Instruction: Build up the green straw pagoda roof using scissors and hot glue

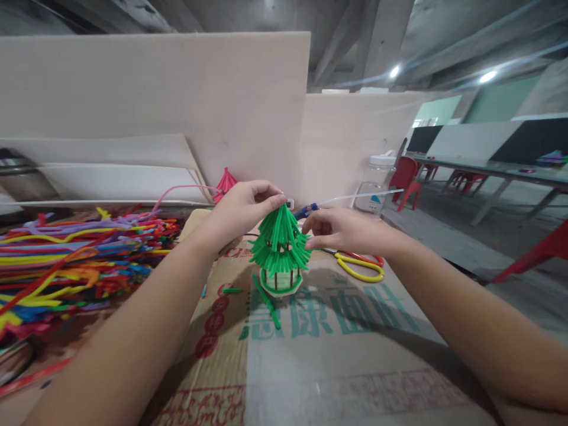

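L hand (pixel 244 207) pinching tip of green pagoda (pixel 278 228), upright on cardboard (pixel 332 367). R hand (pixel 344 229) by eaves, thumb apart from curled fingers, contact unclear. I'd pinch lightly, keep base flat.

The left forearm (pixel 146 331) reaches in from 7 o'clock, the right forearm (pixel 468 316) from 4. The left hand (pixel 246 204) aims toward 2 o'clock, thumb and forefinger together; the right hand (pixel 339 229), slightly lower, points toward 9, fingers curled, thumb apart.
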A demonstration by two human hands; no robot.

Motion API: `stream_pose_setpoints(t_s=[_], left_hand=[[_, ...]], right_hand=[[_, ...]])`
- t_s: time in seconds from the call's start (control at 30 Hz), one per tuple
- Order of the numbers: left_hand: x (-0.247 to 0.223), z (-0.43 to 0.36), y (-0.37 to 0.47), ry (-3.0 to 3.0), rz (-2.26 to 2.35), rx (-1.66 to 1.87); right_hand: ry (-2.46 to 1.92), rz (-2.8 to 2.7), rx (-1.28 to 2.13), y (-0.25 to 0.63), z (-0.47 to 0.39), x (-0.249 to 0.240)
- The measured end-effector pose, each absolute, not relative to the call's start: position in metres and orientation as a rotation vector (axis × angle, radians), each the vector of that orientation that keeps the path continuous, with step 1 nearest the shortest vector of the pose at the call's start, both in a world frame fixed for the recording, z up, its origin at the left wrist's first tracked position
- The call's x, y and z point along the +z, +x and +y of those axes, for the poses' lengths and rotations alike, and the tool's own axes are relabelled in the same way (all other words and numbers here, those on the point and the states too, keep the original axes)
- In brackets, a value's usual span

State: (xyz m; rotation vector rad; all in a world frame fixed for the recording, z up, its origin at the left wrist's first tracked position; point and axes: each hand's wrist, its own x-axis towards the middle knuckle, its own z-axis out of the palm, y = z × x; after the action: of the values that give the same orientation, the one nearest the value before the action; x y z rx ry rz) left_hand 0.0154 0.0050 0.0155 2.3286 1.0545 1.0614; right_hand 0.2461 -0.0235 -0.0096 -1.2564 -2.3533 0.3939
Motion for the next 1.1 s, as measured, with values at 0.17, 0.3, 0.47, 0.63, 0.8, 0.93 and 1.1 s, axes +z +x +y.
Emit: stream_pose_setpoints(t_s=[0.17,0.3,0.47,0.63,0.8,0.93,1.1], left_hand=[[0.016,0.005,0.015,2.346,1.058,1.058],[0.016,0.005,0.015,2.368,1.066,1.068],[0.016,0.005,0.015,2.343,1.064,1.075],[0.014,0.006,0.018,2.323,1.080,1.133],[0.013,0.008,0.016,2.325,1.088,1.128],[0.013,0.010,0.014,2.327,1.078,1.120],[0.014,0.010,0.014,2.360,1.079,1.088]], right_hand=[[-1.294,-2.372,0.356,0.230,-0.029,-0.019],[-1.293,-2.332,0.342,0.229,-0.025,-0.022],[-1.269,-2.185,0.393,0.245,-0.019,-0.012],[-1.097,-1.944,0.715,0.265,-0.015,0.001],[-1.074,-1.725,0.703,0.284,-0.016,0.015],[-0.834,-1.467,0.880,0.292,-0.021,0.025],[-0.853,-1.459,1.005,0.301,-0.024,0.033]])
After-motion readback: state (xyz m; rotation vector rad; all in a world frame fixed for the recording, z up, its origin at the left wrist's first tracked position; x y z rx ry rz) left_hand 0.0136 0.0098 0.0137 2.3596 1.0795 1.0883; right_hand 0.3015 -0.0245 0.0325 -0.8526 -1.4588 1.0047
